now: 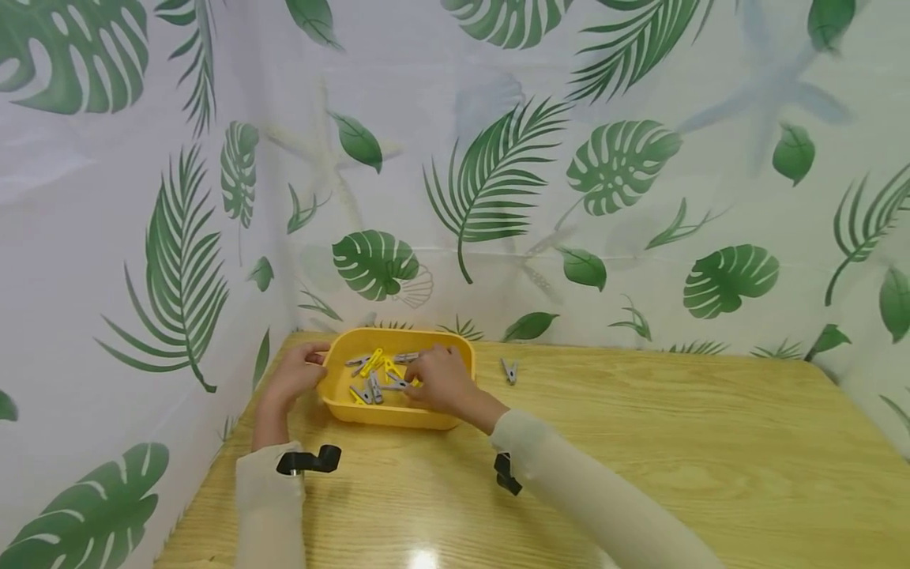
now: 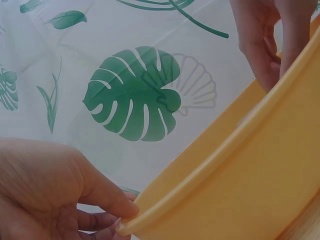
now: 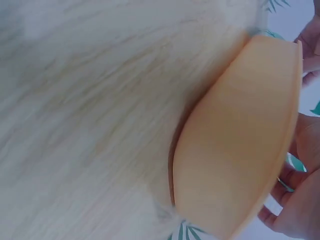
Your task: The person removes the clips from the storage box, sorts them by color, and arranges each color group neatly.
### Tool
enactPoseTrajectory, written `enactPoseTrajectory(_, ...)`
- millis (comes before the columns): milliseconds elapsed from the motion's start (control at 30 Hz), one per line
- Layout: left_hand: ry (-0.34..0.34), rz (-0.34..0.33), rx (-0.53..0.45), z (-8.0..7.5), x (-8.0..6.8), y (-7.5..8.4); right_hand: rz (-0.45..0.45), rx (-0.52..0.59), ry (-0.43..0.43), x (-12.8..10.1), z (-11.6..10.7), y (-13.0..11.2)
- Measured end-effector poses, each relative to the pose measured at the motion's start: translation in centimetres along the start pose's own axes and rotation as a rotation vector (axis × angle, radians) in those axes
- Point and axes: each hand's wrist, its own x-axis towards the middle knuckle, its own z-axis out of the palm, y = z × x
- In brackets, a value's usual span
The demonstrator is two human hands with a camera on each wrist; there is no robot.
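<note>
At the left end of a wooden table (image 1: pixel 640 442), a person's left hand (image 1: pixel 295 374) grips the left rim of a yellow tub (image 1: pixel 334 403), thumb curled over the edge as the left wrist view shows at close range (image 2: pixel 107 197); the fingers beneath the rim are largely cut off by the frame. Inside the tub lie grey and yellow clothespins (image 1: pixel 373 371), partly covered by the right hand (image 1: pixel 441 379), which reaches in from the near side. Its fingertips are down among the pins, but whether they pinch one cannot be made out from the head view, and the right wrist view offers only the tub's blurred outer wall (image 3: pixel 235 140) and a sliver of that hand at the frame edge. Just beyond the tub's right side, apart from it, a single grey clothespin (image 1: pixel 509 371) lies on the tabletop. Black wrist-mounted camera brackets (image 1: pixel 310 461) sit on both pale sleeves. A leaf-printed curtain (image 1: pixel 498 174) closes off the table's back and left sides.
</note>
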Motion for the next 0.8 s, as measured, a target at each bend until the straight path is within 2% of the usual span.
enactPoseTrajectory(233,-0.01,-0.01,-0.001,0.1,-0.1,-0.1,-0.131,-0.016,0.185,-1.8,-1.6,1.6)
enactPoseTrajectory(367,-0.018,-0.016,-0.013,0.1,-0.1,-0.1,-0.142,-0.024,0.268,-2.8,-2.8,2.7)
enactPoseTrajectory(500,-0.02,-0.016,-0.013,0.1,0.0,-0.1,-0.14,0.013,0.342,-3.9,-3.9,4.0)
enactPoseTrajectory(800,-0.027,-0.016,-0.001,0.0,0.0,-0.1,-0.153,0.018,0.482,-6.1,-4.9,8.0)
